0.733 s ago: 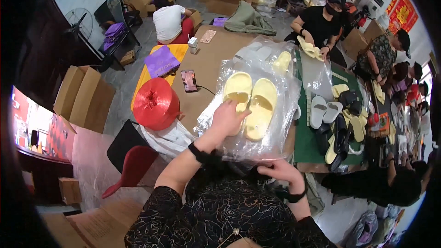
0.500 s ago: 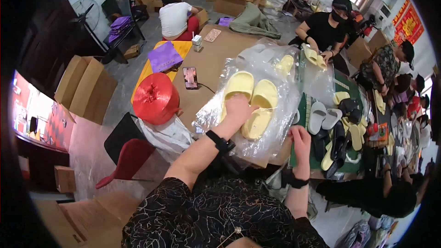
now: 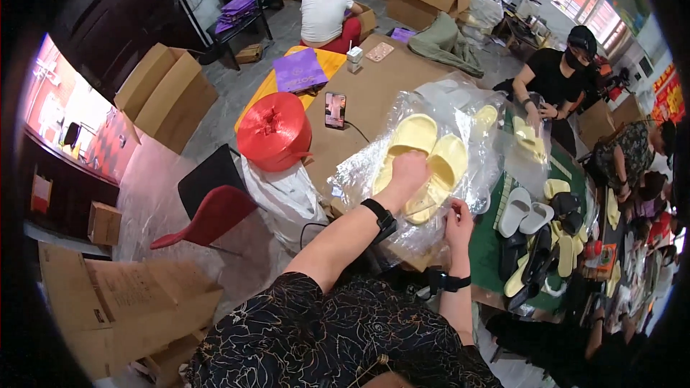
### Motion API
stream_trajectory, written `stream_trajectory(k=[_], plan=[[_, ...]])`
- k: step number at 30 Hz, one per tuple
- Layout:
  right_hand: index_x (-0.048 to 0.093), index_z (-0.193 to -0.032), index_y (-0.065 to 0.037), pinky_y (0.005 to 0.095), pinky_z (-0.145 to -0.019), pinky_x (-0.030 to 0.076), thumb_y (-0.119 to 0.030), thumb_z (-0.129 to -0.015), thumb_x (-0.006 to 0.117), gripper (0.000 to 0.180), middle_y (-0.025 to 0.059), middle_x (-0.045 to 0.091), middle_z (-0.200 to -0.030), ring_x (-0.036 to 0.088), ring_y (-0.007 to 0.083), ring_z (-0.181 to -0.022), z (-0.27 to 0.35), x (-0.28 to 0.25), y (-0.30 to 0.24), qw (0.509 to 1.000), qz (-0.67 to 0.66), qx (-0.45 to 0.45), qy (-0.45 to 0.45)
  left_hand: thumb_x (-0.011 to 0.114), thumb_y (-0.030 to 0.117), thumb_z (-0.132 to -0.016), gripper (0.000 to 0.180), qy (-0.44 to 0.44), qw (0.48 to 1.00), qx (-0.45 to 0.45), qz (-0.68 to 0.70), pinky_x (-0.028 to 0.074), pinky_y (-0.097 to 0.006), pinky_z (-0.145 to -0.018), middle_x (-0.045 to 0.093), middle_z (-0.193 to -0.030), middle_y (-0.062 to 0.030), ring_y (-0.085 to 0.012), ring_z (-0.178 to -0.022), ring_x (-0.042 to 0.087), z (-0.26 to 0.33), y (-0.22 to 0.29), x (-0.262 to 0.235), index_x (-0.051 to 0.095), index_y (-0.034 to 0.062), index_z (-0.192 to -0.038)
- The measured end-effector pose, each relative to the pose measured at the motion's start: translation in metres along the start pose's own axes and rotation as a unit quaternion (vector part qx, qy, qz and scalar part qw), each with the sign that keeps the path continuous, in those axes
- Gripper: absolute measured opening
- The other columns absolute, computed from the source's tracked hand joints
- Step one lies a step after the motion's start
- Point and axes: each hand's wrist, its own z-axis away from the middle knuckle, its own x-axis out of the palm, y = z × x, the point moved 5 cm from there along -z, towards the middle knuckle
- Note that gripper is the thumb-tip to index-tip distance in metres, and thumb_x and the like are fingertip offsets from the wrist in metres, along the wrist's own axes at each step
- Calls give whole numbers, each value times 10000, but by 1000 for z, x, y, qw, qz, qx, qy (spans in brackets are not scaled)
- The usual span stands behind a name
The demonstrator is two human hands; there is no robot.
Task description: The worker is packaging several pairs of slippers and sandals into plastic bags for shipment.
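Note:
A pair of pale yellow slides, a left slipper (image 3: 412,134) and a right slipper (image 3: 448,161), lies side by side on the near end of the table. Crinkled clear plastic bag film (image 3: 415,238) spreads under and around them. My left hand (image 3: 410,171) is closed over the left slipper, thumb side toward the right one; its fingertips are hidden. By the heel end of the right slipper, my right hand (image 3: 458,224) pinches the edge of the clear plastic, fingers bent together.
A red twine roll (image 3: 273,131), a phone (image 3: 335,110) and a purple bag (image 3: 300,70) occupy the table's left. Loose slippers (image 3: 533,212) pile up on the green surface at right. Across from me, a co-worker (image 3: 557,75) handles bagged yellow slippers. A red-black chair (image 3: 208,219) stands at left.
The whole view has shifted, so the scene sits further right. My right hand has come closer to the slippers' heels. The co-worker's yellow slippers are lower, inside clear plastic.

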Motion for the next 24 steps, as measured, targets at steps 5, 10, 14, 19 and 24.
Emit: stream_trajectory(k=[5,10,14,19,24], plan=[[589,-1111,-6,258,-717,480,-2,-894,540,223,82,626,-962,584,140,-814,-3,-3,4,997,74,-39,-1,612,251,-765,204,-26,999,9,-38,542,-388,-582,678,-762,-130,-266,-686,682,-14,9,4,690,62,-775],[598,-1129,-32,252,-668,475,-36,-880,555,252,58,641,-882,599,128,-764,-8,-5,10,998,53,3,-26,624,209,-756,146,-8,998,22,-54,542,-385,-593,687,-755,-124,-257,-718,689,-17,5,22,695,83,-750],[591,-1102,8,247,-677,457,-55,-912,548,205,57,634,-952,562,122,-774,-17,-4,-20,992,121,-4,-22,619,232,-759,180,21,998,50,11,537,-407,-643,679,-751,-144,-298,-725,678,-6,-1,1,686,67,-737],[568,-1076,-3,230,-717,431,-83,-939,540,161,18,548,-932,501,101,-812,-35,-7,30,987,-130,14,93,583,267,-787,262,-10,987,-24,157,503,-459,-685,640,-750,-210,-384,-726,634,12,-13,-37,655,17,-755],[556,-1081,18,236,-747,441,-78,-911,595,200,83,537,-1050,500,124,-834,-24,8,8,992,62,-72,82,619,227,-812,213,93,946,-170,258,484,-400,-622,645,-714,-172,-323,-654,632,49,-74,-114,657,19,-791]])
